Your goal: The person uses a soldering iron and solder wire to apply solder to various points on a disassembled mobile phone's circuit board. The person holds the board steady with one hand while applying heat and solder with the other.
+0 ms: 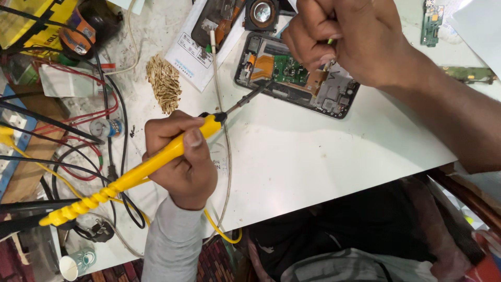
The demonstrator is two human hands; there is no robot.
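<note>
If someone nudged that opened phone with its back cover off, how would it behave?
The opened phone lies flat on the white table, so it would probably slide, not tip or roll. Its bare green circuit board and orange ribbon cable look fragile.

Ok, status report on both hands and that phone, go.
Left hand gripping yellow soldering iron, tip at opened phone. Right hand pinching thin tool over board. Nothing blocking.
</note>
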